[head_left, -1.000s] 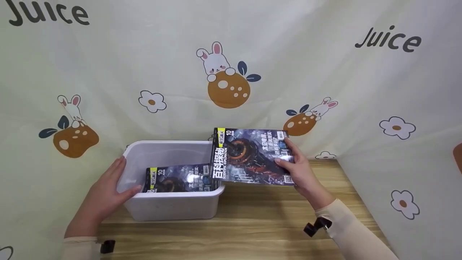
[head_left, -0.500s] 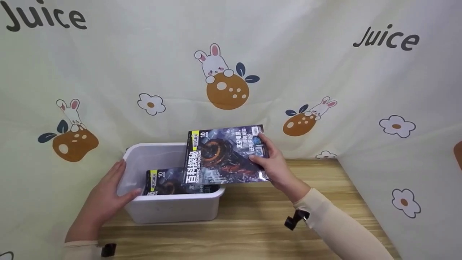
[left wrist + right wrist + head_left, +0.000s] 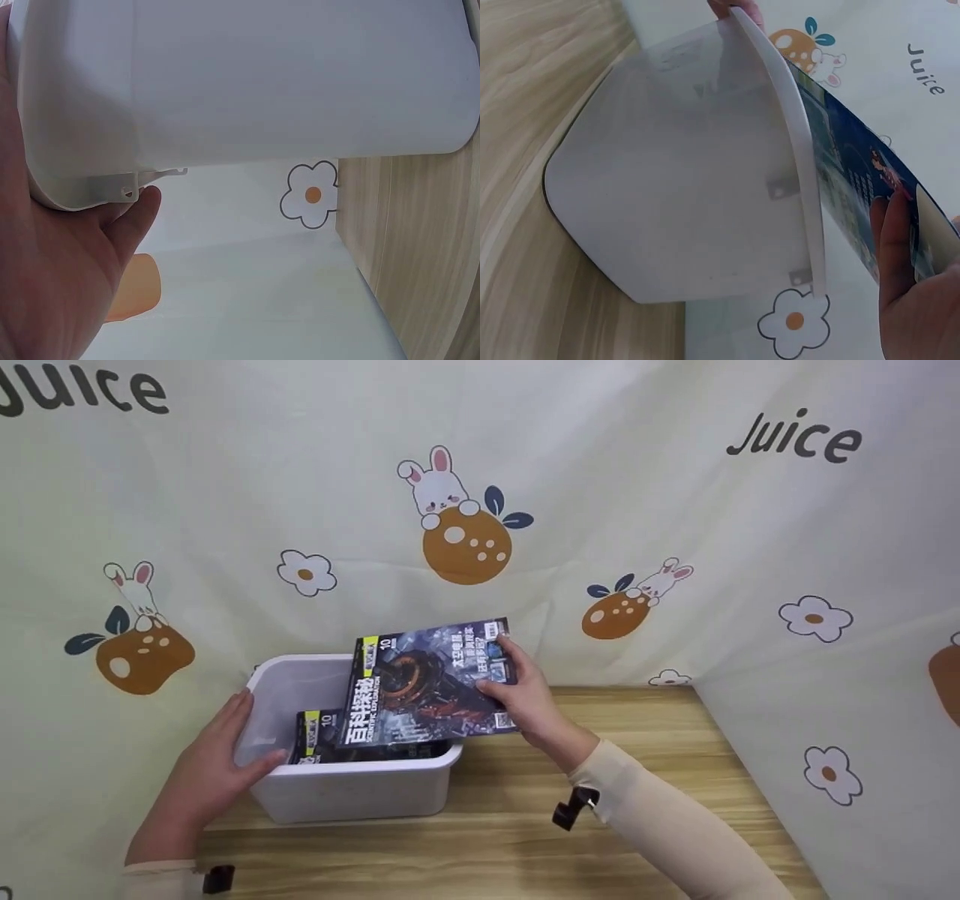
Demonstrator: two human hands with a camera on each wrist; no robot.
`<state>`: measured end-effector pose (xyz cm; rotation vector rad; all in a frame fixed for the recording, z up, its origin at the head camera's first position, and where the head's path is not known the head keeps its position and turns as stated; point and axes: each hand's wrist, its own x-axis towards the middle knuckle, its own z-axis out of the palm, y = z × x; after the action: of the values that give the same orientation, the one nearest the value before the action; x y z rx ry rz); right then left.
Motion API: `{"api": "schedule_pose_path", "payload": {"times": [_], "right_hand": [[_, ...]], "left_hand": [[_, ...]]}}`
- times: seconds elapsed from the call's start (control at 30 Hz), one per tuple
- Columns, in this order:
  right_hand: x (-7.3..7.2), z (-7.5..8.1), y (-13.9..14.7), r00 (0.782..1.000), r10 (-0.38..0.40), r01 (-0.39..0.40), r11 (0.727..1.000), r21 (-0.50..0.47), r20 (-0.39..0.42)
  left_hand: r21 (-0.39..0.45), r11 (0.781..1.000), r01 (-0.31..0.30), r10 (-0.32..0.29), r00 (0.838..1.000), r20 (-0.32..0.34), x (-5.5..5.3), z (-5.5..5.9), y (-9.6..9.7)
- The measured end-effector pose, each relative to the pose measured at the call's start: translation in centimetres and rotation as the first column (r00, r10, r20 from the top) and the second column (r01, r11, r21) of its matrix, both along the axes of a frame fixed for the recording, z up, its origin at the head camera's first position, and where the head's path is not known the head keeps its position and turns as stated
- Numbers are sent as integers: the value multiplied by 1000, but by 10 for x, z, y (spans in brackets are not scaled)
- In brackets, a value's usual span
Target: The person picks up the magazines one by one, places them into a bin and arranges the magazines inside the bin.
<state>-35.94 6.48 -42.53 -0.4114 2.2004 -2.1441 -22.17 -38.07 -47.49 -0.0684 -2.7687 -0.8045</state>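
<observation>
A white plastic storage bin (image 3: 356,793) stands on the wooden tabletop in the head view. At its left near corner my left hand (image 3: 204,769) holds the rim, and the left wrist view shows that hand (image 3: 56,262) against the bin's wall (image 3: 255,82). My right hand (image 3: 529,701) grips the right end of a dark magazine (image 3: 420,682), thumb on the cover. The magazine tilts over the bin's right part, its left end above the opening. Beneath it, another magazine (image 3: 311,739) with a matching cover lies inside the bin, mostly hidden.
Wooden tabletop (image 3: 600,840) extends in front of the bin and to its right. A pale cloth (image 3: 300,495) printed with rabbits, oranges and flowers hangs behind and along both sides. A small black device (image 3: 576,808) sits on the right wrist.
My right hand has moved left, bringing the magazine from beside the bin to over its opening and covering more of the magazine inside. My left hand stays at the bin's rim.
</observation>
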Motion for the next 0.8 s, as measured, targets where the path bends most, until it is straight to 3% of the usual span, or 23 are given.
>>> {"api": "schedule_pose_path", "payload": {"times": [0.4, 0.8], "right_hand": [[7, 2, -47, 999, 51, -51, 998, 20, -16], [12, 3, -79, 998, 58, -58, 998, 25, -30]], "left_hand": [[-1, 1000, -25, 25, 999, 39, 4, 1, 1], [-5, 1000, -13, 13, 1000, 14, 2, 1, 1]]}}
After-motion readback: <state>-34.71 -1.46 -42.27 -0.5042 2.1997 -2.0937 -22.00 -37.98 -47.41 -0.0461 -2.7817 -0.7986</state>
